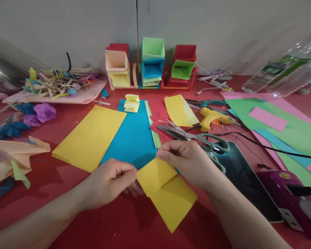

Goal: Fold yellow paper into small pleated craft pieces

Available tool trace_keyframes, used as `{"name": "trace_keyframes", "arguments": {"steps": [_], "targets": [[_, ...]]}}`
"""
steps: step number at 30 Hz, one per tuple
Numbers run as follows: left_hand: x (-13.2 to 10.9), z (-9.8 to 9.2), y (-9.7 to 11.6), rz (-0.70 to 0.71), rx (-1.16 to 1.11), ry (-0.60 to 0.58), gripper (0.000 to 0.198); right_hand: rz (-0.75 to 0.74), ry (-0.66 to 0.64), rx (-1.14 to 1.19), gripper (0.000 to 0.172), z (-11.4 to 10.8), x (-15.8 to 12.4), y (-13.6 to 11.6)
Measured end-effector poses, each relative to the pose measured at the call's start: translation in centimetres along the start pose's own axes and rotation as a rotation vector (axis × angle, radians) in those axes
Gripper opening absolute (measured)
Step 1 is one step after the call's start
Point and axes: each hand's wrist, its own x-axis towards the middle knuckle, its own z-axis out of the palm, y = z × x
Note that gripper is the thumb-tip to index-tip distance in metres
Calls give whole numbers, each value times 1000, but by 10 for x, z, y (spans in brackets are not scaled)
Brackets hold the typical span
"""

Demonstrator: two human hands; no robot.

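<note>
Between my two hands is a yellow sheet of paper, partly folded over on itself. My left hand pinches the left corner of its folded part. At the upper corner my right hand has it between thumb and fingers. The sheet's lower end points down toward me, over the red table. Just beyond lies blue paper, and a small pleated pale-yellow paper piece stands on its far end. Left of that is a larger yellow sheet.
Scissors and a yellow glue gun lie beyond my right hand, near a dark tablet. Folded paper boxes stand by the wall. Craft sticks are piled left; coloured sheets and a plastic bottle are right.
</note>
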Motion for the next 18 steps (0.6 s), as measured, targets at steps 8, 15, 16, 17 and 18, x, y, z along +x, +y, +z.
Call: {"name": "trace_keyframes", "arguments": {"steps": [8, 15, 16, 17, 18], "targets": [[5, 4, -11, -49, -332, -83, 23, -40, -51, 208, 21, 19, 0, -2], [11, -1, -8, -36, -584, 74, 20, -336, -110, 166, 19, 0, -2, 3], [11, -1, -7, -22, -592, 86, 20, -343, -112, 151, 18, 0, -2, 3], [11, 0, -6, -10, -595, 100, 21, -346, -104, 142, 16, 0, -2, 2], [11, 1, -6, -3, -590, 111, 22, -350, -89, 138, 14, 1, -2, 2]]}}
